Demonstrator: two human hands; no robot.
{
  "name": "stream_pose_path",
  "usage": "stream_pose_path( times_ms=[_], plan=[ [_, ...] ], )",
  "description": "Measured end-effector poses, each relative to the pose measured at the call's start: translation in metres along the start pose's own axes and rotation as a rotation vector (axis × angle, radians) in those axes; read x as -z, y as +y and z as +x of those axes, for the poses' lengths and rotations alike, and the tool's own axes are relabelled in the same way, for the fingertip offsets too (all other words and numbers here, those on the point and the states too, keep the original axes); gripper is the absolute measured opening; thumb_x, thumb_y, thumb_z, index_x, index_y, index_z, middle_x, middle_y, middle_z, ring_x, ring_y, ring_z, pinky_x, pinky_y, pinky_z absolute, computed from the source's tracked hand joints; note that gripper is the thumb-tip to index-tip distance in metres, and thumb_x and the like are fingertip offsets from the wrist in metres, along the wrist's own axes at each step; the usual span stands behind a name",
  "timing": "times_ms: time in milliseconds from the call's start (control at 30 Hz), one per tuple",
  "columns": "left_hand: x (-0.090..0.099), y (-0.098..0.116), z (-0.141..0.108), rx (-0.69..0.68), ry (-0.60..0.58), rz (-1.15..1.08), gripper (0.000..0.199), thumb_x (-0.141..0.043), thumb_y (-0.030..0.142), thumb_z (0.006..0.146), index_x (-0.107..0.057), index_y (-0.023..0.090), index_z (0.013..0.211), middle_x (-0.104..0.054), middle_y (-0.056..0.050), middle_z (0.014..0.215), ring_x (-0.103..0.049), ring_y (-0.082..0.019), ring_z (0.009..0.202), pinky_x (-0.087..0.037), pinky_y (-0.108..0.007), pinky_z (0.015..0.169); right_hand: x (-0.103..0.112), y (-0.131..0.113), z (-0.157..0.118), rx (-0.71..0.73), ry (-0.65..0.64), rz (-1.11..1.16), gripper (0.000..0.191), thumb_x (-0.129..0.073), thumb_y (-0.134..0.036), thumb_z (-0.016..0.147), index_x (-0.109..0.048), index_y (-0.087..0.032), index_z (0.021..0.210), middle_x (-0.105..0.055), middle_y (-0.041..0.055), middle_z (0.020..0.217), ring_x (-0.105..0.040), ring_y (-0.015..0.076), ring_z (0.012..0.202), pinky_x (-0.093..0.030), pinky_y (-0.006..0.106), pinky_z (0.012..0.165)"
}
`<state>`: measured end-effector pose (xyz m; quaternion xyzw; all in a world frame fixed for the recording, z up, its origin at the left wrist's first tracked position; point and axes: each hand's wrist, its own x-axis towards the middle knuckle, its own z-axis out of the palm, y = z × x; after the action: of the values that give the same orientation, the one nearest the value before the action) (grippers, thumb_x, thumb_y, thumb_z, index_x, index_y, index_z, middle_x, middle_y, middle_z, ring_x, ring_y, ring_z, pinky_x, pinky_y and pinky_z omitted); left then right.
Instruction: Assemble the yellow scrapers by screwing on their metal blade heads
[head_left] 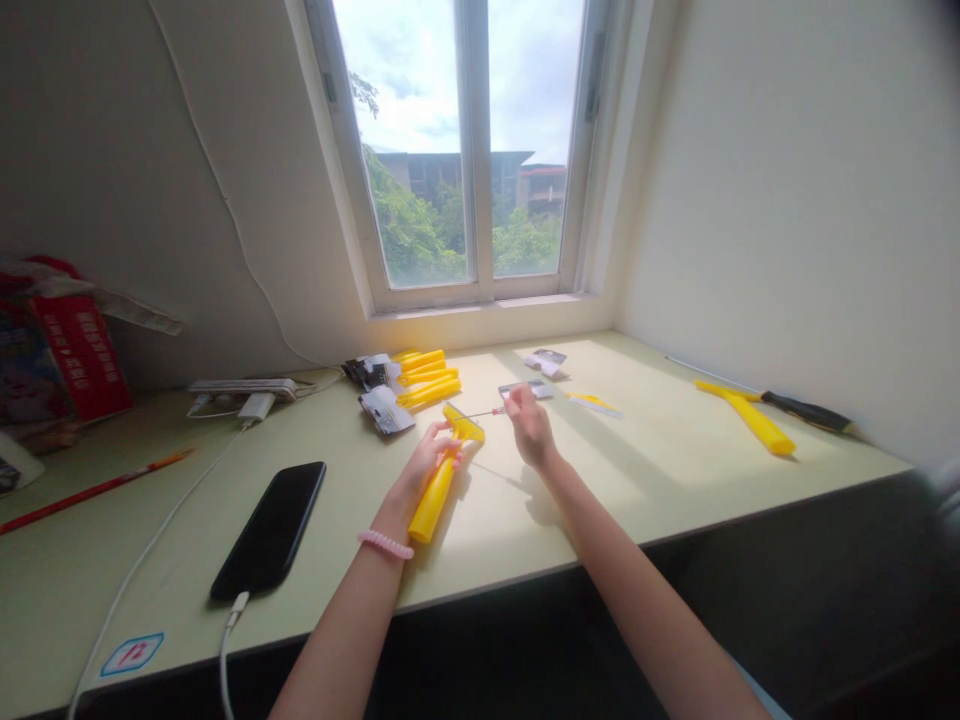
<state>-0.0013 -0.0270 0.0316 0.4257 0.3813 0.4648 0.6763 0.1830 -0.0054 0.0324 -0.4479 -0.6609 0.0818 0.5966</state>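
Note:
My left hand (429,458) is wrapped round a yellow plastic scraper (433,500), its wide head tilted up and away from me. In my right hand (529,424) is a thin screwdriver (480,414), most of its handle hidden by the closed fingers. The shaft points left, and its tip is at the scraper's head; whether it sits in a screw is too small to tell. Beyond my right hand lie a grey-white packet (526,390) and a flat piece with a yellow edge (594,404).
Several yellow scrapers (429,392) with card packaging (385,410) lie by the window wall. Another packet (547,362) is further back. To the right rest a yellow scraper (757,422) and a black-handled tool (806,410). A charging phone (270,532), power strip (244,390) and red pencil (97,492) occupy the left.

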Motion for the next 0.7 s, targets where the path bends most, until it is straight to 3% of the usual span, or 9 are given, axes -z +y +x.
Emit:
stream_pose_path(
  times_ms=[200,333,467,700],
  plan=[
    [0.0002,0.0004,-0.0032,0.0,-0.014,0.012,0.04,-0.063,0.017,0.072,-0.046,0.021,0.108,-0.052,0.004,0.067,-0.049,-0.007,0.045,-0.037,-0.016,0.042,-0.0016,0.0016,0.0004,0.058,0.015,0.003,0.009,-0.038,-0.031,0.086,-0.042,-0.023,0.085,-0.058,0.0014,0.075,-0.058,0.0179,0.065,-0.043,0.028,0.059],
    [-0.001,0.0003,-0.0021,-0.002,0.006,0.019,0.04,-0.062,0.015,0.071,-0.047,0.022,0.107,-0.054,0.003,0.071,-0.05,-0.007,0.047,-0.039,-0.017,0.044,-0.0011,-0.0025,-0.0006,-0.042,0.043,0.061,0.017,-0.046,-0.04,0.088,-0.044,-0.023,0.085,-0.059,-0.001,0.065,-0.058,0.016,0.056,-0.039,0.024,0.052],
    [-0.0007,0.0,-0.0012,-0.01,0.019,0.035,0.039,-0.062,0.016,0.072,-0.047,0.022,0.108,-0.054,0.002,0.073,-0.05,-0.007,0.047,-0.039,-0.017,0.043,-0.0006,0.0012,0.0008,-0.09,-0.007,0.016,0.024,-0.04,-0.044,0.09,-0.044,-0.023,0.078,-0.058,-0.0018,0.061,-0.055,0.0154,0.052,-0.038,0.025,0.052],
    [-0.0035,0.0026,-0.0064,-0.005,-0.012,0.037,0.037,-0.063,0.019,0.074,-0.046,0.022,0.107,-0.05,0.004,0.067,-0.048,-0.007,0.045,-0.036,-0.016,0.041,-0.0007,0.0051,0.0026,0.037,-0.011,0.023,0.009,-0.039,-0.032,0.088,-0.041,-0.023,0.085,-0.058,0.0013,0.079,-0.061,0.0185,0.072,-0.044,0.029,0.064]
  ],
)
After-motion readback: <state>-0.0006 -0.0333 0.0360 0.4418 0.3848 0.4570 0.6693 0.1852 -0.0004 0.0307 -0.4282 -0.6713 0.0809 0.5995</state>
